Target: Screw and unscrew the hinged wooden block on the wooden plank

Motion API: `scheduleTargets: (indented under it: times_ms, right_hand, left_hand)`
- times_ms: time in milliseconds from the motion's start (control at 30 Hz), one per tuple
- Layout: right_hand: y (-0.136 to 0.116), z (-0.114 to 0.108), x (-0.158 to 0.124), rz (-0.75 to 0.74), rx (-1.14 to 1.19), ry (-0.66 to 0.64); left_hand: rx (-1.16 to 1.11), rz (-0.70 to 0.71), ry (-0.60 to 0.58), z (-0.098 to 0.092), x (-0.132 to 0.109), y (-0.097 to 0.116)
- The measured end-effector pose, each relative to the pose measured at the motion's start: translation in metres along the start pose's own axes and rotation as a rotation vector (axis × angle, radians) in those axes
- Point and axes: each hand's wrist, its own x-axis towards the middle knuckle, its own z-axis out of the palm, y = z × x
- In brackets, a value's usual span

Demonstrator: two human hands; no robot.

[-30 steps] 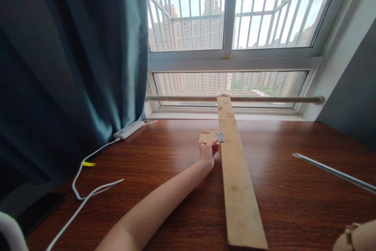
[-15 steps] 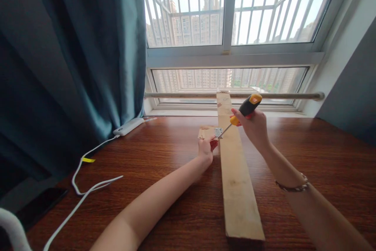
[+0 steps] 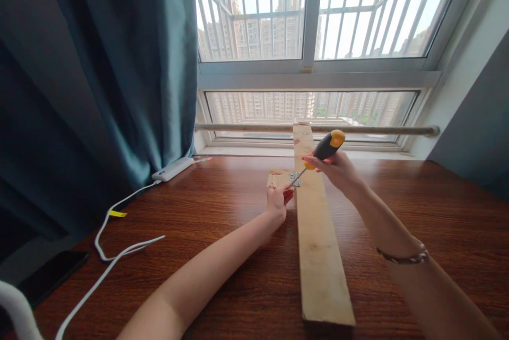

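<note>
A long wooden board (image 3: pixel 320 244) lies lengthwise on the brown table. At its left edge, a small wooden block (image 3: pixel 276 178) meets it, and a metal hinge (image 3: pixel 295 179) spans the two. My left hand (image 3: pixel 279 199) is closed at the block's near edge, its fingertips by the hinge and the screwdriver's tip. What those fingers pinch is too small to make out. My right hand (image 3: pixel 334 167) grips a screwdriver (image 3: pixel 326 146) with a black and yellow handle. Its shaft slants down to the left, the tip at the hinge's lower left part.
A white power strip (image 3: pixel 173 170) lies by the blue curtain (image 3: pixel 167 64), and its white cable (image 3: pixel 99 244) loops across the table's left side. A dark flat object (image 3: pixel 55 276) rests at the left edge. Behind the table runs a rail (image 3: pixel 377 129) before the window.
My right hand and the screwdriver handle have moved left and slightly down, with the wrist turned. The left hand stays nearly in place. The whole view has shifted slightly.
</note>
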Motion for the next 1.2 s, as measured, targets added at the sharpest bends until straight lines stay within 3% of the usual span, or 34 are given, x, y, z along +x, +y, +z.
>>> scheduleTargets:
  times_ms: [133, 200, 300, 500, 633, 833, 1200]
  right_hand:
    - [-0.016, -0.007, -0.009, 0.071, 0.124, -0.336]
    - [-0.017, -0.008, -0.012, 0.085, 0.095, -0.385]
    - [-0.008, -0.005, -0.011, 0.034, 0.012, -0.293]
    - [0.014, 0.007, -0.002, -0.022, -0.376, 0.161]
    - [0.014, 0.010, -0.002, -0.031, -0.409, 0.303]
    - [0.003, -0.001, -0.003, -0.009, -0.368, 0.396]
    - [0.010, -0.001, -0.002, -0.011, -0.408, 0.382]
  left_hand:
    - [0.003, 0.008, -0.013, 0.000, -0.001, 0.000]
    - [-0.006, 0.016, -0.019, 0.000, -0.001, -0.001]
    - [-0.004, 0.017, -0.026, -0.001, -0.001, -0.001]
    - [0.009, 0.032, -0.017, -0.001, -0.001, -0.001]
    - [0.025, 0.034, -0.021, -0.001, -0.001, -0.001]
    - [0.016, 0.036, -0.024, 0.001, -0.002, 0.001]
    - [0.012, 0.033, -0.022, 0.000, -0.001, 0.000]
